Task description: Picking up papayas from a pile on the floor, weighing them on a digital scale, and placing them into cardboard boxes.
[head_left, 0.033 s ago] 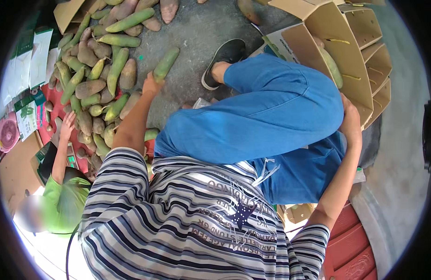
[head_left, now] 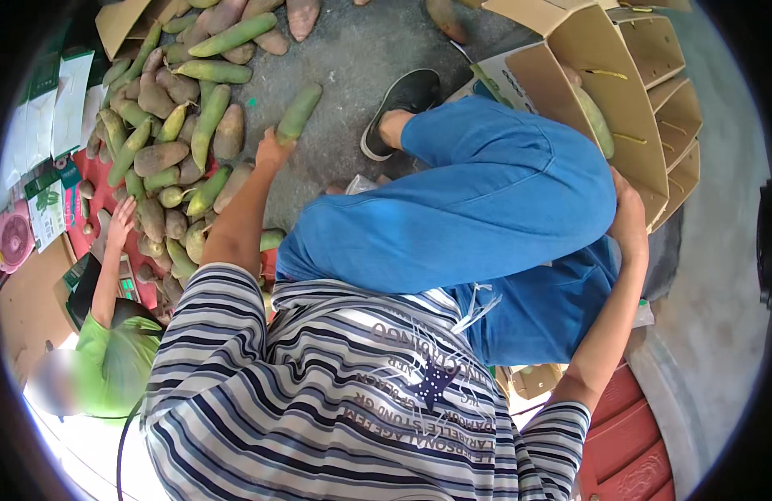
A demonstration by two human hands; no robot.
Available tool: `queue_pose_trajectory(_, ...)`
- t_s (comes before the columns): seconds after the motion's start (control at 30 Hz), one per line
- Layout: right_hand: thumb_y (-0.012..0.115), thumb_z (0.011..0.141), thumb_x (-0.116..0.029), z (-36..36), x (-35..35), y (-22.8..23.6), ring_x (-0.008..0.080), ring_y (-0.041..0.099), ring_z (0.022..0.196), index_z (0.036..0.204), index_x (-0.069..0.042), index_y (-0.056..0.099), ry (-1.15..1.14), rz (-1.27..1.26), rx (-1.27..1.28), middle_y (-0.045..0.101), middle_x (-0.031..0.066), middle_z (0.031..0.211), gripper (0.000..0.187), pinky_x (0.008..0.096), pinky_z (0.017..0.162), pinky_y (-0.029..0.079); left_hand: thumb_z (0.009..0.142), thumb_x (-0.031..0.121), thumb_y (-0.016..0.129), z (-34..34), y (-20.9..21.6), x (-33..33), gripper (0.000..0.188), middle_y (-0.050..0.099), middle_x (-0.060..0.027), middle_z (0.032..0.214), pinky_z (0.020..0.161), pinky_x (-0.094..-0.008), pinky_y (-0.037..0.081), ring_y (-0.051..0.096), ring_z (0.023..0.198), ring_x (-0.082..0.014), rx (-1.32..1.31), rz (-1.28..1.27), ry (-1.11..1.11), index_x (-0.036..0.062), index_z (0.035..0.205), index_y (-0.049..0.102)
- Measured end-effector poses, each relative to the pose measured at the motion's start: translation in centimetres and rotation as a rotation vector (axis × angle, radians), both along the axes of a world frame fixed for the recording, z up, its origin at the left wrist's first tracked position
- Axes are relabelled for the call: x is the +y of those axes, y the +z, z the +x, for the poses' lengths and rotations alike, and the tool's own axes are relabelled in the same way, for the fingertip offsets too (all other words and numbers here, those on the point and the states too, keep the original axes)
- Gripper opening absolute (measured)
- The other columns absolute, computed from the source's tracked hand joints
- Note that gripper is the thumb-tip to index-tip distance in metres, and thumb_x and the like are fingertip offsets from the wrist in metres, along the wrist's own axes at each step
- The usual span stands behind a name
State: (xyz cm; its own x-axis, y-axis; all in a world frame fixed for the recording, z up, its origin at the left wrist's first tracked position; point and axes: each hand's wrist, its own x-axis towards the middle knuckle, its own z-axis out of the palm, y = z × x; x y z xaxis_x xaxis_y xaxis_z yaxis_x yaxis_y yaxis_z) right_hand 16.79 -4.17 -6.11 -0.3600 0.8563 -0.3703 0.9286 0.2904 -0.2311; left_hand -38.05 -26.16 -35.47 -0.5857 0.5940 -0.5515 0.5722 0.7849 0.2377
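Seated beside the heap on the concrete floor (head_left: 361,50), our left hand (head_left: 273,150) closes its grip round a long green papaya (head_left: 300,110) while our right hand (head_left: 628,219), fingers spread, steadies the cardboard box (head_left: 620,100), seemingly mid-packing; the fruit looks due a careful carry across.

The left hand (head_left: 271,152) grips a long fruit (head_left: 299,112) right of the fruit pile (head_left: 169,142); cardboard boxes (head_left: 628,92) stand far right.

Grey concrete floor (head_left: 352,50) in daylight; red mat (head_left: 102,179) at left, stacked cardboard boxes (head_left: 653,92) at right.
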Motion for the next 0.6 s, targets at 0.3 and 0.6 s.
queue_pose_trajectory(0.3,0.061,0.079,-0.016,-1.1,-0.3,1.2,0.0373,0.057,0.089,0.109,-0.007,0.055,-0.015,0.024,-0.026,0.060,0.0192,0.093,0.031,0.0431,0.073,0.045,0.068,0.045,0.072,4.5,2.7,3.4,0.065,0.062,-0.0172,0.094,0.071,-0.0323,0.051,0.062,0.085,-0.0203,-0.560,-0.185,0.247,-0.0035,0.108,0.053)
queue_pose_trajectory(0.6,0.059,0.081,-0.021,-0.8,-0.6,0.9,0.0340,0.058,0.091,0.107,-0.007,0.055,0.037,0.064,-0.013,0.061,0.0174,0.093,0.030,0.0421,0.077,0.046,0.083,0.026,0.064,10.5,15.2,11.3,0.038,0.058,-0.0042,0.094,0.067,-0.0238,0.046,0.056,0.079,-0.0112,-0.780,0.506,0.117,-0.0001,0.108,0.052)
